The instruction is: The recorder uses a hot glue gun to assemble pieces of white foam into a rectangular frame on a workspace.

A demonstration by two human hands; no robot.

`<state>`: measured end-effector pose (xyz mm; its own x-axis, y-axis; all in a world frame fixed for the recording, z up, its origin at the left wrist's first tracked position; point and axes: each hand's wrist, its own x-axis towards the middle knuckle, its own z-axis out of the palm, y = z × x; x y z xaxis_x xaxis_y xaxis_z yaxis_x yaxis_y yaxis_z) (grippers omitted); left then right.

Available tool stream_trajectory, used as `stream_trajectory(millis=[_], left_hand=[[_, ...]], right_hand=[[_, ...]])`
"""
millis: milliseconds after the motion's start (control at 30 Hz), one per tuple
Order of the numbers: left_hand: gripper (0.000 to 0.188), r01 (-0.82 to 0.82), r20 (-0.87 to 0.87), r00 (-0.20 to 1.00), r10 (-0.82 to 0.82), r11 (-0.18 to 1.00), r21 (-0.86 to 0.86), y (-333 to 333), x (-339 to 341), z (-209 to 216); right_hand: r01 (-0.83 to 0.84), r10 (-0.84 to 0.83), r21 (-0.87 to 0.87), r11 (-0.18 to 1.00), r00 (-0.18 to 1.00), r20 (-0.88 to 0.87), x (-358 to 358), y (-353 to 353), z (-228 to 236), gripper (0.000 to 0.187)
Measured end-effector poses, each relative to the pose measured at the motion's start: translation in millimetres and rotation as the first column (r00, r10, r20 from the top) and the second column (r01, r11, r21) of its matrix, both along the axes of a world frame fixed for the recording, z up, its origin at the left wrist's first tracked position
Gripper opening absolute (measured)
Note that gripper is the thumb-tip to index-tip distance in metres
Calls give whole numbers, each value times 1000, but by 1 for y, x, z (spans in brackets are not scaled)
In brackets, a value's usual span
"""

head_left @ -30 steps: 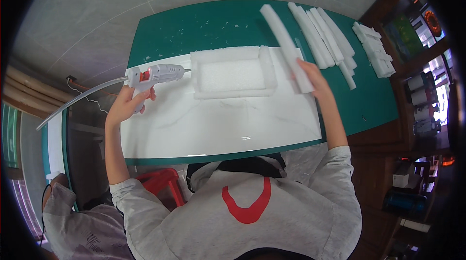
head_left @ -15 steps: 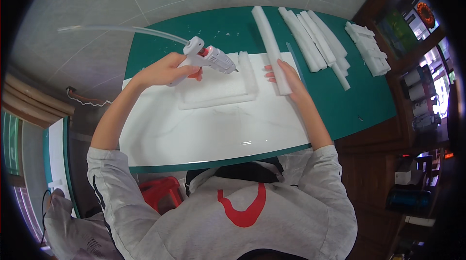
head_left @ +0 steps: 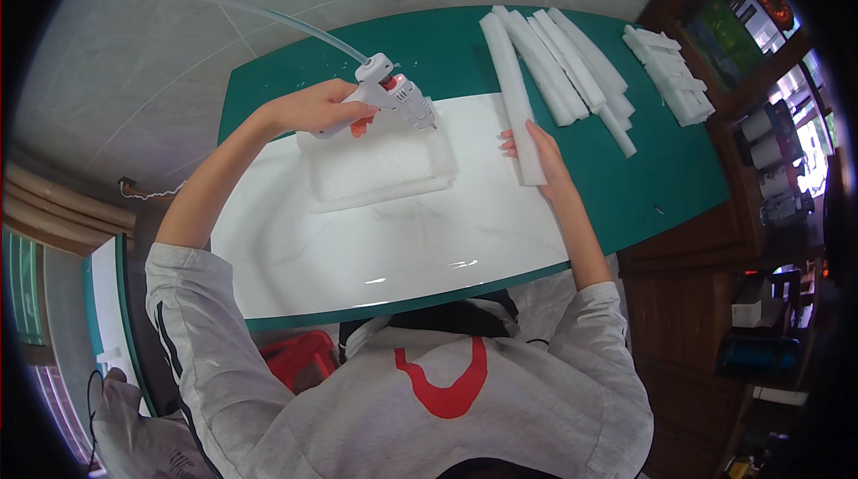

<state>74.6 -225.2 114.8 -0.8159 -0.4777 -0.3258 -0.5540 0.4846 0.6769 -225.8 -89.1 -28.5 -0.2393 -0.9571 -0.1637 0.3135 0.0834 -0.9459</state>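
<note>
My left hand (head_left: 322, 111) grips a white hot glue gun (head_left: 407, 104). A long translucent glue stick (head_left: 295, 23) curves out of its back toward the wall. The gun's nozzle is over the far right part of a shallow white foam tray (head_left: 384, 197) with raised strip edges; my hand and the gun hide part of its far side. In my right hand (head_left: 547, 162) is a long white foam strip (head_left: 514, 90), its near end over the white board's right edge. The fingers wrap round it from the right and beneath.
The tray rests on a glossy white board (head_left: 402, 247) on a green-topped table (head_left: 661, 184). Several loose foam strips (head_left: 567, 68) lie at the back right, beside a stack of short foam pieces (head_left: 670, 77). A red stool (head_left: 299, 358) stands below the table's front edge.
The glue gun's nozzle has shifted right relative to the tray, from its inner space to its right edge. The strip in my right hand has moved right, closer to the loose strips.
</note>
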Motion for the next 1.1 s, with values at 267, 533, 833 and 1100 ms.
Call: stream_trajectory(millis=[267, 533, 833, 1100], left_hand=[[32, -30, -6, 1000, 31, 999, 11, -2, 5, -5], [32, -89, -42, 995, 91, 995, 36, -2, 12, -14], [33, -267, -179, 946, 270, 963, 41, -6, 39, -7], [30, -482, -374, 851, 369, 831, -278, -57, 132, -9]], right_hand=[[3, -3, 2, 1000, 999, 36, -3, 0, 0, 37], [27, -28, 8, 1000, 998, 49, -5, -1, -6, 35], [81, -158, -249, 965, 939, -305, -8, 10, 18, 37], [-480, -235, -352, 804, 287, -929, 33, 8, 77, 39]])
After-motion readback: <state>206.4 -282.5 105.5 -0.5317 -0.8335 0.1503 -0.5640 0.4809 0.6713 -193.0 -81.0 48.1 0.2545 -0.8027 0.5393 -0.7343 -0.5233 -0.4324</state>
